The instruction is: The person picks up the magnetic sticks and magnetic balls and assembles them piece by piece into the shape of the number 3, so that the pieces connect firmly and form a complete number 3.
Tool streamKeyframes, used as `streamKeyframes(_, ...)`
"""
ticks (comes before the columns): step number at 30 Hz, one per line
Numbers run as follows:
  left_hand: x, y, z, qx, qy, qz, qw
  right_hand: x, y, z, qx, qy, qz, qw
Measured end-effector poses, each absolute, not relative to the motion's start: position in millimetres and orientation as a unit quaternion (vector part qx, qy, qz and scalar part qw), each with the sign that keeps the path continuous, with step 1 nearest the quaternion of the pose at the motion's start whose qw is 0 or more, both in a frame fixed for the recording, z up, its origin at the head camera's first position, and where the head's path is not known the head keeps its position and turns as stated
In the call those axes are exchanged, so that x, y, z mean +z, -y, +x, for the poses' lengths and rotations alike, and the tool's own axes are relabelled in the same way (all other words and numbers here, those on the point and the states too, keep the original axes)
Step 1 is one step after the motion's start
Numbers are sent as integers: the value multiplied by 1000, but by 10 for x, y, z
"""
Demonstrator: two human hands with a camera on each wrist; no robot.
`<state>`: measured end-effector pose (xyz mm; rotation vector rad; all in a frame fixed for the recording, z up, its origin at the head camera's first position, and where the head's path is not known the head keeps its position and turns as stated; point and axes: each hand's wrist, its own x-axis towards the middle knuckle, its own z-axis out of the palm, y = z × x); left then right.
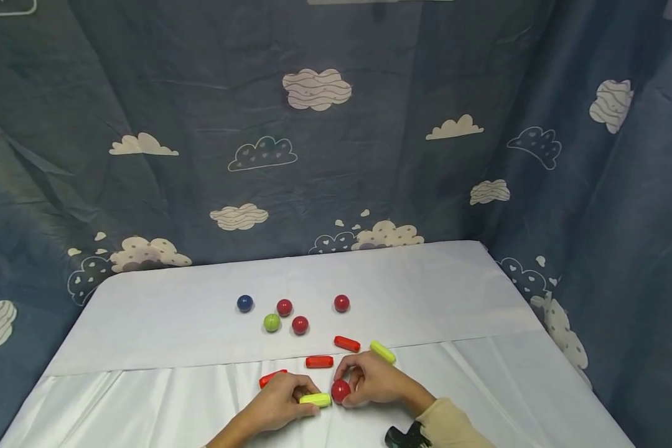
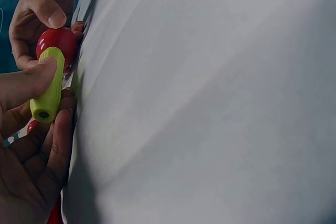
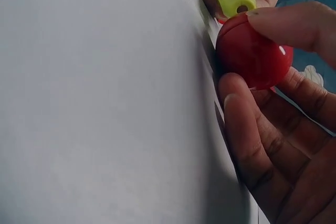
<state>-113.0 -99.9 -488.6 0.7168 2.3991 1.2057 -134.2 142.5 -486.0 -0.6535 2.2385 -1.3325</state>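
My left hand (image 1: 282, 401) pinches a yellow-green plastic handle (image 1: 315, 400) between thumb and fingers; the left wrist view shows a dark hole in its near end. A glossy red ball (image 1: 340, 391) is held by my right hand (image 1: 376, 378), thumb on one side and fingertips on the other. Handle and ball are end to end just above the white cloth. They look very close in the right wrist view, where the handle's facing end (image 3: 242, 8) also has a hole; I cannot tell whether they touch. Behind my left hand lies a red handle (image 1: 272, 378), partly covered.
Beyond my hands lie red handles (image 1: 319, 361) (image 1: 347, 343) and another yellow-green handle (image 1: 383, 352). Farther back on the white-covered table (image 1: 453, 292) rest a blue ball (image 1: 245, 303), a green ball (image 1: 271, 322) and red balls (image 1: 284, 307) (image 1: 299, 325) (image 1: 341, 303). A dark cloud-patterned curtain (image 1: 369, 155) hangs behind.
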Motion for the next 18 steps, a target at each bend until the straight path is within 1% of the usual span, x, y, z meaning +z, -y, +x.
streamKeyframes(6,-4895,983,-1123,425,-852,247,179,-4861,-1412,-1321,-477,-813,-249,221)
streamKeyframes(18,-4898,968,-1146,425,-852,248,177,-4884,-1425,-1321,-485,-811,-235,227)
